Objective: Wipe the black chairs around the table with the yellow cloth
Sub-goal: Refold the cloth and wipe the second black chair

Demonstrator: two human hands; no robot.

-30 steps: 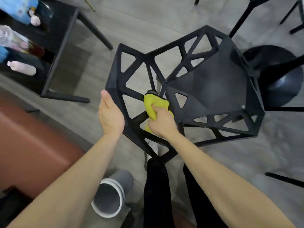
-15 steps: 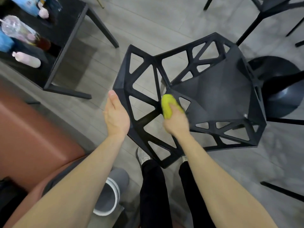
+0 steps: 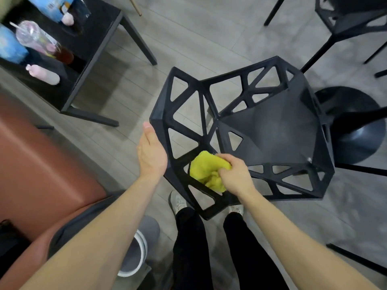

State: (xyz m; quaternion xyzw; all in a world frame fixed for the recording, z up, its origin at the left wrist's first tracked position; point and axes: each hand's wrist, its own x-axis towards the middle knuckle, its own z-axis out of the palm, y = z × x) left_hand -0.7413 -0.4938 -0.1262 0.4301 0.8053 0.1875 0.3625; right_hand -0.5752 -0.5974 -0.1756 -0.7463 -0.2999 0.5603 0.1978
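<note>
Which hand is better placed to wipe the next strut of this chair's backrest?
Right. The right hand already grips the yellow cloth against the black chair backrest; the left hand only steadies the frame's edge.

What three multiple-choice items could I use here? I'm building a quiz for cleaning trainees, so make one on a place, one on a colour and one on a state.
1. Where is the cloth?
A. On the floor
B. On the open lattice back of the chair
C. On the table

2. What colour is the cloth?
A. Yellow
B. White
C. Blue

3. How does the left hand lie?
A. Curled in a fist above the seat
B. Pinching the cloth
C. Fingers straight against the outer edge of the chair back

Answers:
1. B, the right hand presses the bunched cloth on a bar of the lattice.
2. A, it shows bright yellow against the black frame.
3. C, the flat hand rests along the frame's side and grips nothing.
</note>
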